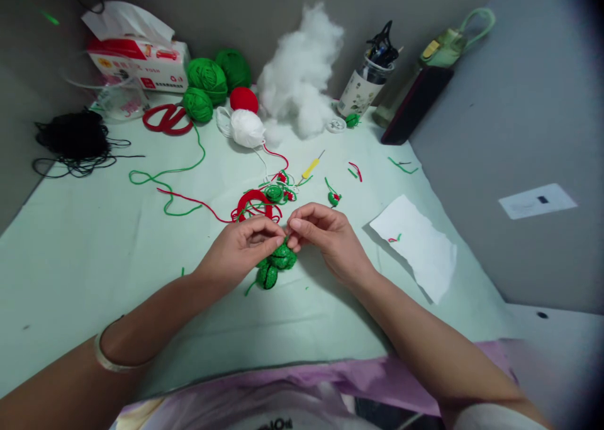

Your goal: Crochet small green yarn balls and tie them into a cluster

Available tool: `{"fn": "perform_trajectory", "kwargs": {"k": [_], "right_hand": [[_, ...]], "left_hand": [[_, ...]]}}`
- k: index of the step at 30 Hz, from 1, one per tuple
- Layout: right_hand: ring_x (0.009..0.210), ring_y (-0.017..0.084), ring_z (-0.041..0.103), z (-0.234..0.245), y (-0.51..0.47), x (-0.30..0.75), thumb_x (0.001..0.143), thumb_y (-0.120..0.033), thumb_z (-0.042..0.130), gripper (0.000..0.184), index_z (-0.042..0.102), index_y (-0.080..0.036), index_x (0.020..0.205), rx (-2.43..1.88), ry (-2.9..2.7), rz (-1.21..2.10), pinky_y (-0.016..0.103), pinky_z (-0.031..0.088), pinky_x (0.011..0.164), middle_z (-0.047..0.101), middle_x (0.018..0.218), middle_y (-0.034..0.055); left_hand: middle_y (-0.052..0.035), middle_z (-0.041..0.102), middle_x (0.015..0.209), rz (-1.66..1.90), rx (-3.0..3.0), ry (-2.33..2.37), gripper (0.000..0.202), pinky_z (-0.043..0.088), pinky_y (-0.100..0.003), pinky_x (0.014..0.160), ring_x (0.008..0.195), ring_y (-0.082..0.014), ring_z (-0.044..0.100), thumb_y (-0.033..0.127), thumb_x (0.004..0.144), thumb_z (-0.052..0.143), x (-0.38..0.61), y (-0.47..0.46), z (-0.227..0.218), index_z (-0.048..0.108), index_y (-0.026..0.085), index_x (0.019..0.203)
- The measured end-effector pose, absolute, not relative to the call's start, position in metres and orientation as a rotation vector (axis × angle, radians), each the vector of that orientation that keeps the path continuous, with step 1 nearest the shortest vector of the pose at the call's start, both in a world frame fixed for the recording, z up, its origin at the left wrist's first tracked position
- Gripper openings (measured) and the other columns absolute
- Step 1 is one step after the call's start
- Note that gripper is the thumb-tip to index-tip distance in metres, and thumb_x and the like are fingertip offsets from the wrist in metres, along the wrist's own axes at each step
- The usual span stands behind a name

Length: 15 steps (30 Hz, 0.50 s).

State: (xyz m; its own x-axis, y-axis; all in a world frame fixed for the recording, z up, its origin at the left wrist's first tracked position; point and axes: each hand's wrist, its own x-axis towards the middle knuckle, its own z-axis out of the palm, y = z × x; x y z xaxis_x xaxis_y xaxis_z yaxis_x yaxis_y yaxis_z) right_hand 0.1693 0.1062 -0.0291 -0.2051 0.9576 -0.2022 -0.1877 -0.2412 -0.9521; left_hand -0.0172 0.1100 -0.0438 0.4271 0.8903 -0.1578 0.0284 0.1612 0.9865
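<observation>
A green crocheted piece (283, 258) with rounded lobes and dark lines sits just below my fingertips; a short green yarn tail sticks out at its lower left. My left hand (243, 248) is closed in a pinch at the top of this piece. Opposite it, my right hand (328, 235) pinches thumb against fingers at the same spot, but what lies between them is too small to make out. Just beyond my hands is a red ring-shaped piece (242, 205) among loose yarn. Small green-and-red crocheted bits (274, 193) lie behind it.
A yellow-handled crochet hook (310, 168) lies ahead. Torn white paper (418, 248) is on the right. Toward the back are red-handled scissors (167, 119), green yarn balls (206, 79), white yarn (248, 128), stuffing (302, 71), a pen cup (361, 90) and a bottle (443, 48). Black yarn (73, 134) lies left.
</observation>
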Motion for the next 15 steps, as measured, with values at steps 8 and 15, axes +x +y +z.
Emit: {"fn": "perform_trajectory", "kwargs": {"k": [8,15], "right_hand": [[0.059,0.011,0.064,-0.0294,0.1051,0.1693,0.080,-0.036,0.082,0.021,0.071,-0.018,0.080,-1.119,-1.090,1.572,0.024,0.055,0.060,0.070,0.065,-0.0010],[0.057,0.011,0.062,-0.0276,0.1037,0.1678,0.080,-0.036,0.083,0.021,0.071,-0.018,0.079,-1.148,-1.117,1.548,0.025,0.055,0.061,0.070,0.062,-0.0012]], "left_hand": [[-0.0031,0.073,0.089,0.744,1.234,0.961,0.008,0.056,-0.031,0.084,0.086,-0.0174,0.069,0.027,0.085,0.071,-0.0187,0.1103,-0.0462,0.072,0.020,0.086],[-0.0036,0.073,0.086,0.734,1.252,0.978,0.010,0.057,-0.033,0.081,0.082,-0.0185,0.069,0.029,0.084,0.071,-0.0186,0.1100,-0.0453,0.070,0.019,0.083]]}}
